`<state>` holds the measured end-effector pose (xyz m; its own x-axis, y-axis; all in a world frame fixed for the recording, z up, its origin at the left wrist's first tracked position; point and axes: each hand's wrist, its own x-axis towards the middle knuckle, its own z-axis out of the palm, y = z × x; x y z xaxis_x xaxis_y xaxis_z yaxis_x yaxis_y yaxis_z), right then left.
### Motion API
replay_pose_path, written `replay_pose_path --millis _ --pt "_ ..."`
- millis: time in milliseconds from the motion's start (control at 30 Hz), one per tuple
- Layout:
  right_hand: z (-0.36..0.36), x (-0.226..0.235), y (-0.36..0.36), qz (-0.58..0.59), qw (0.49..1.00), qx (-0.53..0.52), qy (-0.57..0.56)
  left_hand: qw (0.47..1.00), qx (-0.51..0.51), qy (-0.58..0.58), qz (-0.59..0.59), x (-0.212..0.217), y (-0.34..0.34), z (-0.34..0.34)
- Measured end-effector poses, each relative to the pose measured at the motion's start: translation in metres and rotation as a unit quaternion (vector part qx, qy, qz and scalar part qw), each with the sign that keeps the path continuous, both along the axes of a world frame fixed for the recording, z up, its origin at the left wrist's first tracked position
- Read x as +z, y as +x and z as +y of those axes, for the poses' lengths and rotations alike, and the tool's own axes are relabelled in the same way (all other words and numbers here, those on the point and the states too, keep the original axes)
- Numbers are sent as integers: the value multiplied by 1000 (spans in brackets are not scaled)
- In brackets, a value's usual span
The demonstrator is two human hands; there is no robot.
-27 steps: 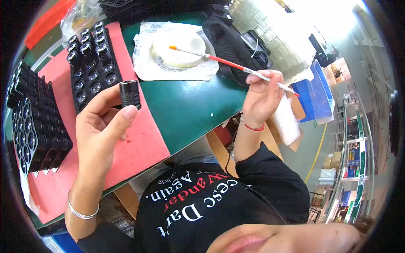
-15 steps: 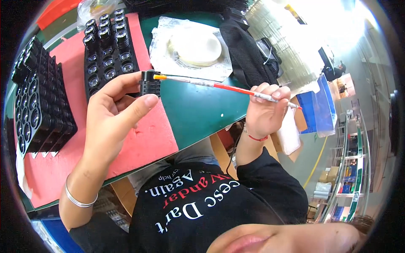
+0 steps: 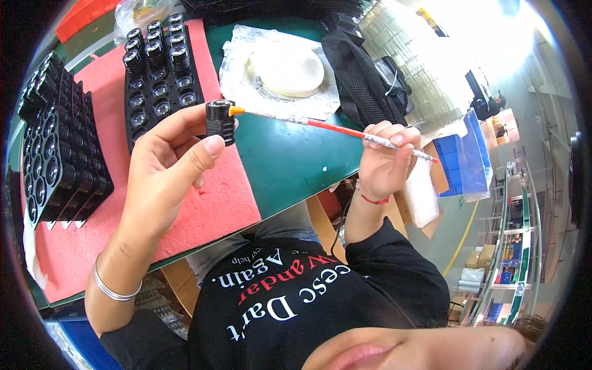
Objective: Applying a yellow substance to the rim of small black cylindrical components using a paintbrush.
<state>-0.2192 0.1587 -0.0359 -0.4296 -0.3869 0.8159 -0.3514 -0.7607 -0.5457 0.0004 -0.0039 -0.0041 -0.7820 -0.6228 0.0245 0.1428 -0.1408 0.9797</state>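
Between the thumb and fingers of my left hand (image 3: pixel 169 163) stands a small black ribbed cylinder (image 3: pixel 220 123), upright, with a ring-like top. My right hand (image 3: pixel 390 159) pinches the rear part of a thin red paintbrush (image 3: pixel 336 128) whose shaft is partly wrapped in whitish material. The brush's yellow-orange tip (image 3: pixel 237 111) meets the upper right side of the cylinder; whether it touches or is just in front, I cannot tell. Behind my left hand, a black tray (image 3: pixel 131 117) holds several similar black cylinders with glassy tops.
A pink foam mat (image 3: pixel 213 213) covers the left of the green table (image 3: pixel 290 163). Stacked black trays of cylinders (image 3: pixel 68 154) stand at far left. A white round block (image 3: pixel 288 68) rests on printed paper (image 3: pixel 234 86). Black mesh fabric (image 3: pixel 354 74) lies right of it, near a blue bin (image 3: pixel 456 163).
The cylinder has turned slightly in my left hand, and my left thumb has shifted a little left and down. The brush has moved slightly, its tip still at the cylinder's upper side.
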Motion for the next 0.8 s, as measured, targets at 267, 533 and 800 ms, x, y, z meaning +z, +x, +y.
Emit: replay_pose_path --millis 267,533,800 --pt "-3 -9 1 11 995 -102 2 999 -31 8 -3 4 -1 2" --pt "-4 -15 3 -26 985 -167 18 801 152 -579 15 57 39 -11" --pt "-6 -15 7 -28 984 -176 8 760 424 -441 -219 81 129 -104"
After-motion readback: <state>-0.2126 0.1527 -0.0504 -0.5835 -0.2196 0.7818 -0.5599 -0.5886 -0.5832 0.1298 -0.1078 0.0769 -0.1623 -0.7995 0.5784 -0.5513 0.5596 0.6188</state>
